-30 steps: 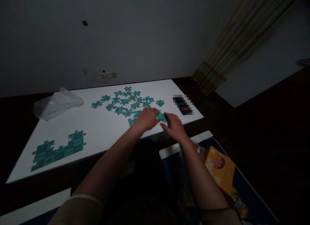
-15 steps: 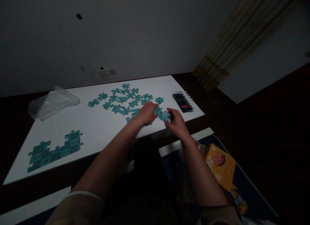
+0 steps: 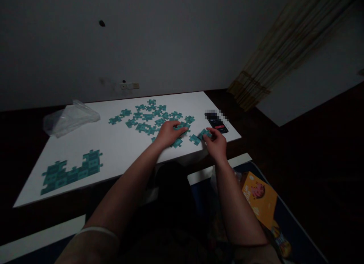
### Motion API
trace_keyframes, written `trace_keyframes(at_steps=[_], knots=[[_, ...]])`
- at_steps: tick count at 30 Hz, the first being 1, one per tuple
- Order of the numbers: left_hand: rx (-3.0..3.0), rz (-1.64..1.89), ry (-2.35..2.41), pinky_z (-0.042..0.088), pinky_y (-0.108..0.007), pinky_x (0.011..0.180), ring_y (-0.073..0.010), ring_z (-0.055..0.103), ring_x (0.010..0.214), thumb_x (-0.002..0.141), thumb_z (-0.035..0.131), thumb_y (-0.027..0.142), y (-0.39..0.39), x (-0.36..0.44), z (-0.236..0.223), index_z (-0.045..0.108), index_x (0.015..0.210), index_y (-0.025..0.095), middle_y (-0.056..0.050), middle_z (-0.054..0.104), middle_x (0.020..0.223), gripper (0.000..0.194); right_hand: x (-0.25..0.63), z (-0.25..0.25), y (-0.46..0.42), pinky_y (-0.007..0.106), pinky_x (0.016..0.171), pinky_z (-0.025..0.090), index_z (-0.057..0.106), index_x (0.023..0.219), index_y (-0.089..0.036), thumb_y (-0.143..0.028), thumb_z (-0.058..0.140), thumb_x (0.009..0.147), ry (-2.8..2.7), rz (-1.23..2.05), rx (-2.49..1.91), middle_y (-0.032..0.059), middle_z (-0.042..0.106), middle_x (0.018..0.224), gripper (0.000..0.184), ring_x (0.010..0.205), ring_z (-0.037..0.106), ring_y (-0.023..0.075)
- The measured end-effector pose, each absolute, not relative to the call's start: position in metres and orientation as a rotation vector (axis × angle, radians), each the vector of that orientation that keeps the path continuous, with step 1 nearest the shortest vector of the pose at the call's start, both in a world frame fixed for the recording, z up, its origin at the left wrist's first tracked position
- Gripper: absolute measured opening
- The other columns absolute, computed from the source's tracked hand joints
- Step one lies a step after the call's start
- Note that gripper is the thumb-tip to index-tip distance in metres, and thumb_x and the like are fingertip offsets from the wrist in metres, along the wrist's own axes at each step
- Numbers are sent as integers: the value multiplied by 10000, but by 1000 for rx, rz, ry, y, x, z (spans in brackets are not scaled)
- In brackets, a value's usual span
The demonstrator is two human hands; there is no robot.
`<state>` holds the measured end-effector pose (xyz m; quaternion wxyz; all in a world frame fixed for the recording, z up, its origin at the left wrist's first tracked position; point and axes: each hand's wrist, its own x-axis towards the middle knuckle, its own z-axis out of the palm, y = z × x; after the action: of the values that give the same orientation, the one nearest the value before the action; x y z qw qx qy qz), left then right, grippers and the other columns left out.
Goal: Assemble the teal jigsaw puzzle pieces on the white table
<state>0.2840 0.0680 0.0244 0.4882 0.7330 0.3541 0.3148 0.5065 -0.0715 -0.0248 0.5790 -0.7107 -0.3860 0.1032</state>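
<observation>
My left hand (image 3: 169,135) is closed on a teal puzzle piece (image 3: 184,126), its thumb across the piece's near side. Beside that hand another teal piece (image 3: 176,143) lies on the white table (image 3: 119,142). Between finger and thumb my right hand (image 3: 216,143) pinches a second teal puzzle piece (image 3: 205,133), tilted at the table's right part. A loose piece (image 3: 195,139) rests between the two hands. Behind my left hand spreads a pile of loose teal pieces (image 3: 147,117). A joined section of puzzle (image 3: 72,175), notched at its far side, lies at the table's left front.
A phone (image 3: 218,124) lies near the table's right edge. At the back left is a clear plastic bag (image 3: 75,118). Below the table on the right, an orange box (image 3: 260,197) sits on a dark blue surface. A wall (image 3: 170,47) stands behind the table.
My right hand has moved a little right with a puzzle piece, away from the loose piece. My left hand now holds a piece more plainly between thumb and fingers. The view has shifted slightly.
</observation>
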Motion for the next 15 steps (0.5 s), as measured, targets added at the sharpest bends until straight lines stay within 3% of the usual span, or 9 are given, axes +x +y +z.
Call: trace_keyframes(at_steps=[2,4,7,10,15], knots=[[1457,789,865,690,-399,751,-249,799,786,946,952,605,56,263,19,716,872,221,-67,790,850,457,495,-21,-72,519,901,706,863,1244,-207,-534,859,869,-847,274,-1605,114,854,1086,498,896,768,278],[1208,820,871,714,-382,726,-238,822,791,902,995,654,43,238,11,747,948,208,-73,826,919,512,475,-17,-70,509,911,716,862,1247,-224,-565,892,886,-830,369,-1512,109,858,1123,498,919,792,271],[1014,834,880,766,-423,825,-251,864,873,943,974,663,25,198,2,783,1032,183,-106,865,1008,525,429,-9,-61,492,887,734,862,1236,-241,-610,927,895,-847,582,-1371,103,865,1123,506,912,821,271],[930,844,897,782,-468,909,-265,885,931,991,950,627,11,158,-1,807,1092,154,-127,881,1040,504,380,-4,-48,471,798,734,870,1155,-255,-643,944,881,-882,744,-1298,80,866,994,481,829,810,273],[891,875,907,783,-473,941,-283,891,1007,966,983,577,-5,104,7,873,1138,146,-152,904,1150,477,309,-5,-26,452,746,724,868,1045,-255,-651,972,808,-931,857,-1255,60,859,863,473,764,808,273]])
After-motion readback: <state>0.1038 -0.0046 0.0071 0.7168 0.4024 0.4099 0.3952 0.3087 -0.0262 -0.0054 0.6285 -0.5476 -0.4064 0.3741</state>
